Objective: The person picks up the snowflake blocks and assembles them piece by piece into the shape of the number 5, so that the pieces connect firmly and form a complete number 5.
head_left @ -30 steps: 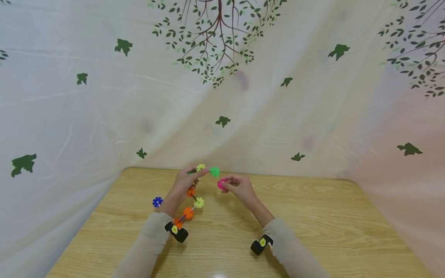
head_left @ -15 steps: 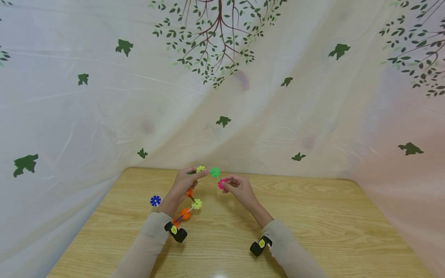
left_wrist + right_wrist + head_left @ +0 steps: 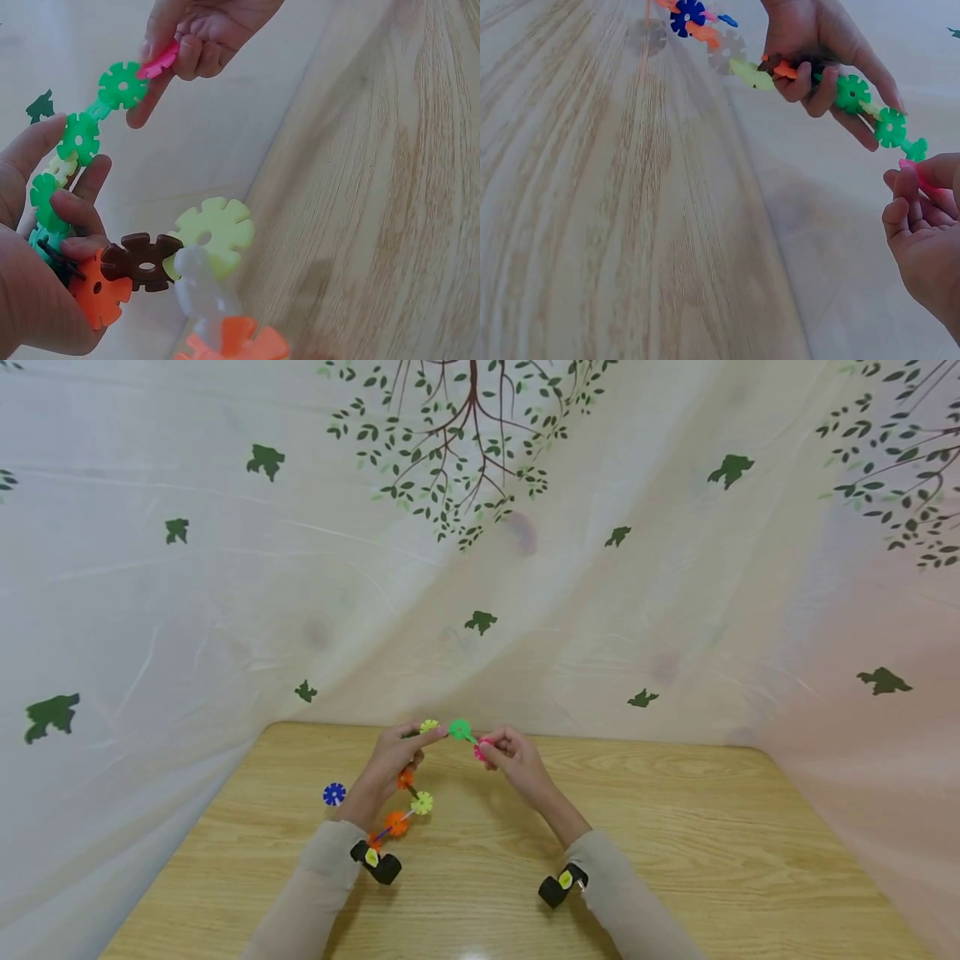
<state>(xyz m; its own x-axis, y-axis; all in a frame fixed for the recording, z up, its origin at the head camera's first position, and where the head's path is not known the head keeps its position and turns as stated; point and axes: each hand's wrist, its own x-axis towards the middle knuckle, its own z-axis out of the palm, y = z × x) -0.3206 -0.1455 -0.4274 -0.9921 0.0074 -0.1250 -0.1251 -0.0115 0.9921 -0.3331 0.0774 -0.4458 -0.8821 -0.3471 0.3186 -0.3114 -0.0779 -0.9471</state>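
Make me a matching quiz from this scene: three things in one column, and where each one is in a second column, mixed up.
Things:
1. pink disc
2. blue disc
3. brown disc

Places:
A. lying alone on the table
B. pinched in the right hand
C. in the chain held by the left hand

Pairs: 1-B, 2-A, 3-C

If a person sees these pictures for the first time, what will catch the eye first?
First, the bright chain of snowflake discs that the left hand holds above the wooden table. Next, the right hand, which pinches a pink disc against the green disc at the chain's end. Behind hangs a pale curtain printed with a tree and green leaves.
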